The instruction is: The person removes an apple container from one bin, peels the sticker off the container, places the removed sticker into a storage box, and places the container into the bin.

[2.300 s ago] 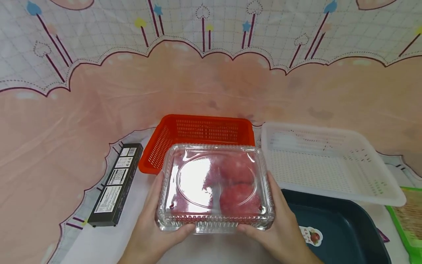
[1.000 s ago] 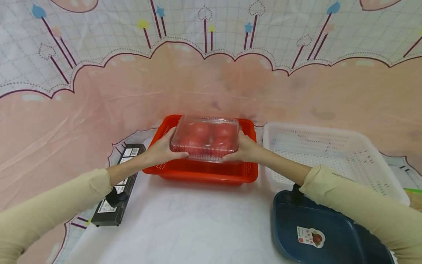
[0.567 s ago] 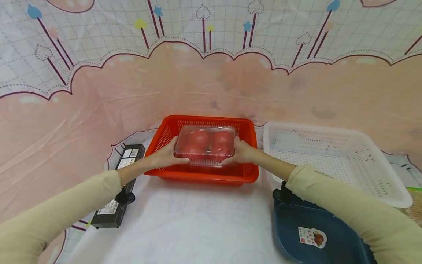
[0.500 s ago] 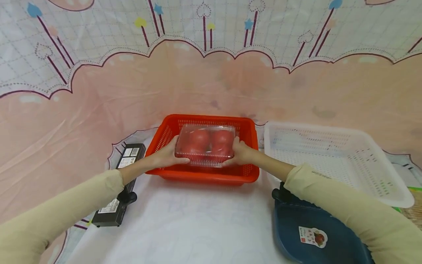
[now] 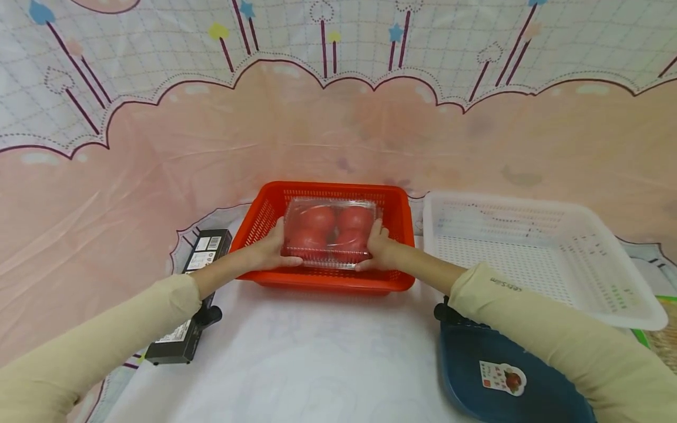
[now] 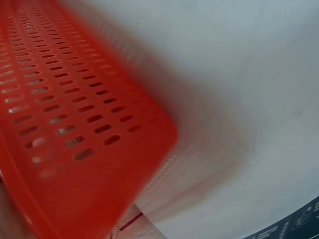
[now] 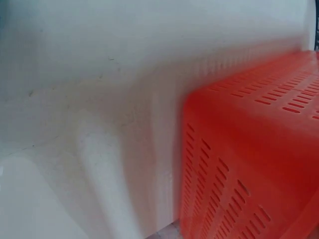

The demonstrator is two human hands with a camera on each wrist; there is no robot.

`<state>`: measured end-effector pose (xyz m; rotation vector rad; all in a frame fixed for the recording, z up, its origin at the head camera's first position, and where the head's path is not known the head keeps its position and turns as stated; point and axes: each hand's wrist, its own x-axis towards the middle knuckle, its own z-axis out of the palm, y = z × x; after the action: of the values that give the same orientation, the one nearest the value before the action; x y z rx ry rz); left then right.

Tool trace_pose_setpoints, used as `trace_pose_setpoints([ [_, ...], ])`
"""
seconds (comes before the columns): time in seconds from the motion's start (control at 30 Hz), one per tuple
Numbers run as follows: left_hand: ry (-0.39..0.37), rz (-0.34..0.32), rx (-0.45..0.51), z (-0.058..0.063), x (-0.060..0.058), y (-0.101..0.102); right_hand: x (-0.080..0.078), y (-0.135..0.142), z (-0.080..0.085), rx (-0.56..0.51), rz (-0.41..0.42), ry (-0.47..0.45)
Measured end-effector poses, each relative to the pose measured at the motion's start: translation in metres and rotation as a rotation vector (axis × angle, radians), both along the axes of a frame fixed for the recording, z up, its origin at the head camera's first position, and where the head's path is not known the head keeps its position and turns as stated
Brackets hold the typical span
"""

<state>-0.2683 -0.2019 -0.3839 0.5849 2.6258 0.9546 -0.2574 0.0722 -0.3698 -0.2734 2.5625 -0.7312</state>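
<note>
A clear plastic clamshell box (image 5: 332, 235) holding several round red fruits sits inside the red slotted basket (image 5: 328, 283). My left hand (image 5: 271, 248) grips its left side, thumb along the front edge. On the opposite side, my right hand (image 5: 385, 251) holds it the same way, thumb at the front corner. Both wrists cross over the basket's rim. The left wrist view shows the basket's outer wall (image 6: 75, 99) close up, with only a sliver of hand at the lower left. In the right wrist view the basket's corner (image 7: 239, 144) fills the right side, and the box is hidden.
A long black carton (image 5: 174, 346) with white labels lies under my left forearm. To the right stand a white perforated basket (image 5: 497, 258) and a dark blue tray (image 5: 476, 346) with a fruit sticker, partly under my right sleeve. A green-edged item (image 5: 663, 335) shows at the far right.
Both hands have carried the box from close in front of me, away and down into the red basket. Over the last half second it shifts only slightly, still held.
</note>
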Motion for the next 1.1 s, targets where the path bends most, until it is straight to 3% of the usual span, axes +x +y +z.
trace_pose_setpoints([
  [0.17, -0.027, 0.031, -0.091, 0.007, 0.002, 0.009, 0.003, 0.003, 0.001, 0.010, -0.020, 0.008],
  [0.7, -0.092, 0.050, -0.081, 0.007, 0.011, 0.011, 0.012, 0.008, -0.004, 0.027, -0.012, 0.008],
  [0.8, -0.068, 0.024, -0.099, 0.010, 0.009, 0.010, 0.009, 0.009, -0.003, 0.024, 0.010, 0.024],
  [1.0, 0.006, 0.054, -0.276, 0.026, 0.004, 0.002, -0.009, 0.006, 0.004, 0.040, 0.070, 0.100],
  [1.1, 0.075, 0.031, -0.322, 0.028, 0.008, 0.000, -0.009, 0.008, 0.011, 0.101, 0.110, 0.128],
])
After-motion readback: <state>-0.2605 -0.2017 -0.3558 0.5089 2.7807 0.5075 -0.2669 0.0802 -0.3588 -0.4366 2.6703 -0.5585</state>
